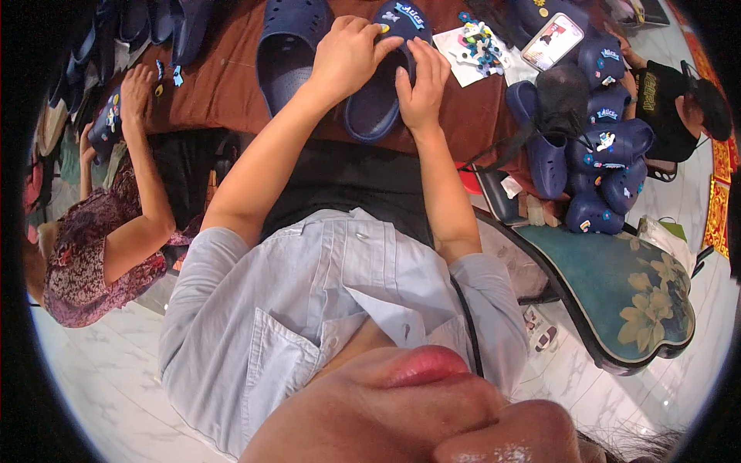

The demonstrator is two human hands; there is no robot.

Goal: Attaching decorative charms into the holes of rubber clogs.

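Note:
A dark blue clog [376, 108] lies on the brown table [224, 85], toe pointing away, with small coloured charms on its upper. My left hand [347, 54] grips the clog's toe from the left, fingers curled over the top. My right hand [422, 81] presses on the clog's right edge, fingers bent against it. A second dark blue clog [287, 50] lies just left of it, untouched.
A white sheet with several small coloured charms [475, 48] and a phone [553, 40] lie at the right. A pile of blue clogs [598, 158] sits right of the table beside a floral chair seat [633, 297]. Another person's hand [137, 85] works at the left; a further person sits far right.

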